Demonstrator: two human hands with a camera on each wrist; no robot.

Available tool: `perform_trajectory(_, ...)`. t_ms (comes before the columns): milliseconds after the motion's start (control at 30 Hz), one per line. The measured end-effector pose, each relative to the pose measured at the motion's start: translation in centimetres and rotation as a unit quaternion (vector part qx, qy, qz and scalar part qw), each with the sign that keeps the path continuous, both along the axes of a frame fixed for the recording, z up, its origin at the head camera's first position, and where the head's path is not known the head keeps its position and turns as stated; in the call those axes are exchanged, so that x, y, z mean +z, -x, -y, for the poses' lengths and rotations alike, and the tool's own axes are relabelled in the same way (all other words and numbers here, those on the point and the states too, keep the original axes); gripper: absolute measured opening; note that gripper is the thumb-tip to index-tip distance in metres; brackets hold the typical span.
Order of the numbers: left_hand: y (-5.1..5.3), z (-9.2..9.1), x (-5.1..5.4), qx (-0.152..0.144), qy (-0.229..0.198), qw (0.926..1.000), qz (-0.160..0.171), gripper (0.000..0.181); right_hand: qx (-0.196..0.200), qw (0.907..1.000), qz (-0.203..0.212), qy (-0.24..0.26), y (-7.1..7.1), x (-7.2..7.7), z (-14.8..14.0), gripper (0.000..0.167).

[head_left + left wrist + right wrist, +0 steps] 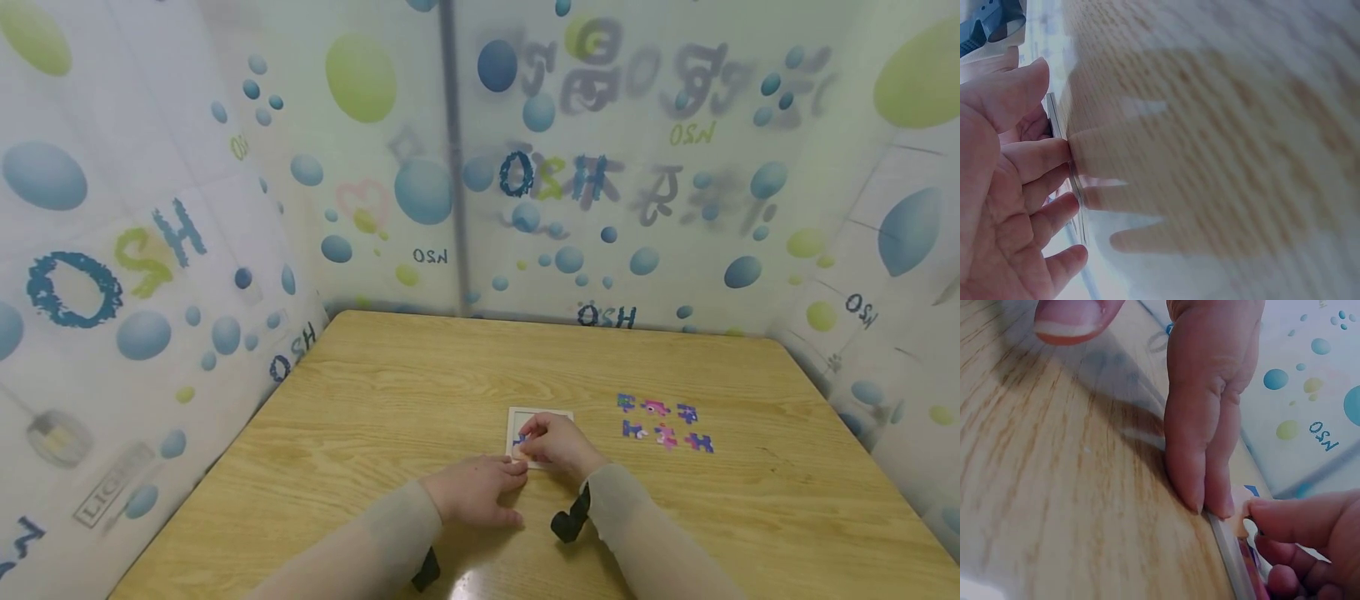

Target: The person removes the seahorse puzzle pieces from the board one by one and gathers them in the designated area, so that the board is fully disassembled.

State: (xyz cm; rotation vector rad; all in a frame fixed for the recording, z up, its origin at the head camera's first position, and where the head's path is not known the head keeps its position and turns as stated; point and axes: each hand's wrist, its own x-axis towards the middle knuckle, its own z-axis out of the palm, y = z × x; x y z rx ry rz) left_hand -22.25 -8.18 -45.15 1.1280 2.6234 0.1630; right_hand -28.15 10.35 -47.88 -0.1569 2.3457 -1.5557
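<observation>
A small light-rimmed puzzle tray (511, 429) lies on the wooden table in the head view. My right hand (558, 444) is over it, fingers curled and thumb low at a puzzle piece (1242, 503) of peach and blue, by the tray's near left corner. Part of that piece and much of the tray are hidden under the hand. My left hand (480, 492) rests with fairly straight fingers, its fingertips touching the tray's near edge. In the left wrist view those fingers (1038, 159) meet the tray's thin side (1079, 194).
Right of the tray, several loose puzzle pieces (665, 436) in purple, pink and blue lie in two rows on the table (420, 375). A patterned curtain (390, 167) stands behind the table's far edge. Black camera mounts (572, 521) hang under both wrists.
</observation>
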Motion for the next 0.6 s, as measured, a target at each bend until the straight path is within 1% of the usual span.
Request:
perform_trajectory(133, -0.04, -0.05, 0.05, 0.004, 0.002, 1.0000, 0.006, 0.066, 0.000, 0.9999, 0.005, 0.014, 0.04, -0.06, -0.01, 0.013)
perform_trajectory(200, -0.06, -0.06, 0.04, 0.003, 0.002, 1.0000, 0.003, 0.066, -0.001, 0.9998, 0.007, 0.019, 0.05, -0.06, -0.02, 0.012)
perform_trajectory(367, -0.10, 0.00, -0.06, -0.001, 0.001, 0.9999, -0.011, 0.066, -0.002, 0.9999, 0.009, 0.014, 0.24, -0.14, -0.11, 0.012)
perform_trajectory(600, -0.10, 0.03, 0.00, -0.001, 0.001, 1.0000, -0.008, 0.066, 0.015, 0.9998, 0.005, 0.013, 0.41, -0.44, -0.37, 0.012)
